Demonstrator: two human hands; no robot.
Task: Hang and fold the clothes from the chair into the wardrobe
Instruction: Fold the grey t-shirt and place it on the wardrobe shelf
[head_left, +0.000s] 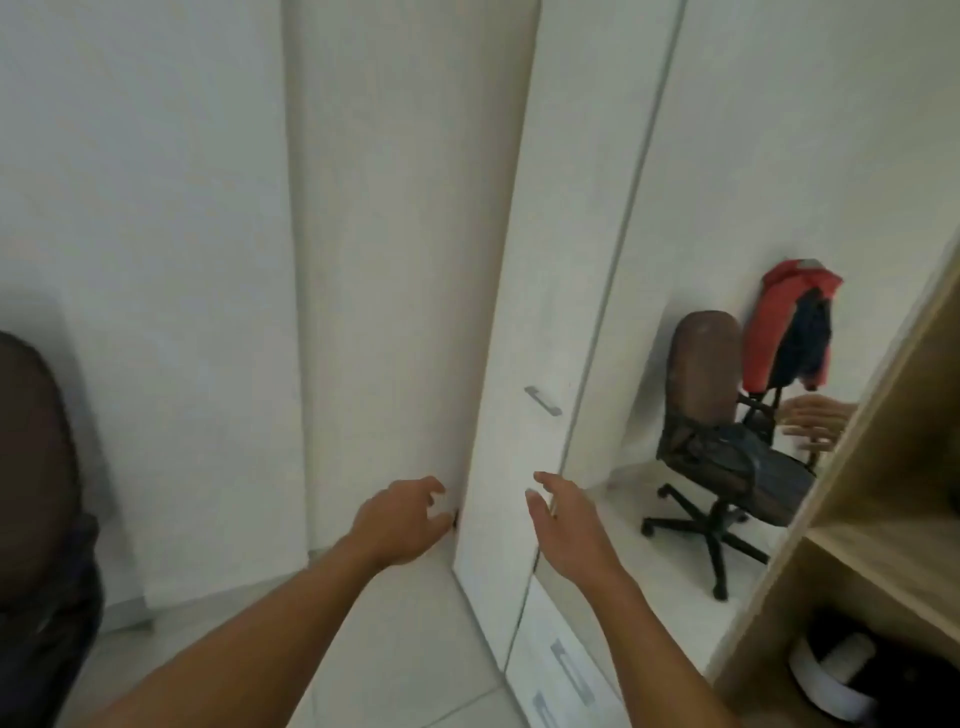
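Observation:
I face a white wardrobe door (405, 260) whose edge stands between my hands. My left hand (402, 519) has its fingers curled and apart at that edge, holding nothing. Just right of it, my right hand (563, 517) is open and flat beside the narrow white panel with a metal handle (543, 401). A mirror (779, 208) reflects a brown office chair (709, 415) with dark clothes on its seat and a red and navy garment (779, 327) on a stand behind it. The chair itself (36, 493) shows at the left edge, dark cloth draped over it.
On the right the wardrobe is open, showing wooden shelves (883, 551) and a white and black object (841, 675) in the bottom compartment. Drawer fronts with handles (571, 670) sit low below the mirror. The floor is pale tile (395, 649).

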